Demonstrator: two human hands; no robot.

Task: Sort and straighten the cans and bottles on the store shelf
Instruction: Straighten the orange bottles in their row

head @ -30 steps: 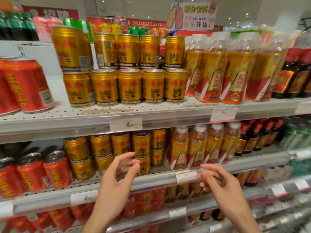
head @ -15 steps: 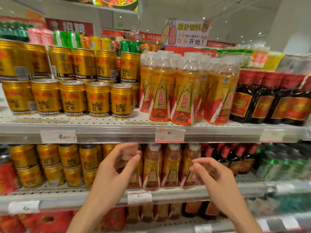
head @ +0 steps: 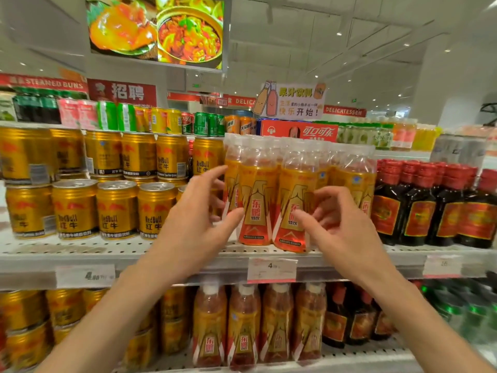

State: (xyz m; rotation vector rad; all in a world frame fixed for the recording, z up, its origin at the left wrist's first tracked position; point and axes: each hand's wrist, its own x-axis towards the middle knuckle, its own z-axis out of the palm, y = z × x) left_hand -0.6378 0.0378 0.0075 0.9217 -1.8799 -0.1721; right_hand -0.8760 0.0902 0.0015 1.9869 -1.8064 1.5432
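Gold and red plastic bottles (head: 255,200) stand in a tight group on the upper white shelf (head: 80,251). My left hand (head: 196,224) is raised at their left side, fingers spread, the thumb near the front left bottle's label. My right hand (head: 341,224) is raised at their right, fingers apart, the forefinger close to the second front bottle (head: 291,211). Neither hand holds anything. Gold Red Bull cans (head: 115,208) stand stacked in two layers left of the bottles.
Dark bottles with red caps (head: 430,205) fill the shelf to the right. The shelf below holds more gold cans (head: 27,327), gold bottles (head: 258,324) and dark bottles. Price tags (head: 271,269) hang on the shelf edge. Mixed cans line the top shelf.
Both hands have risen from the lower shelf to the upper shelf's gold bottles. The view has tilted up and shifted right.
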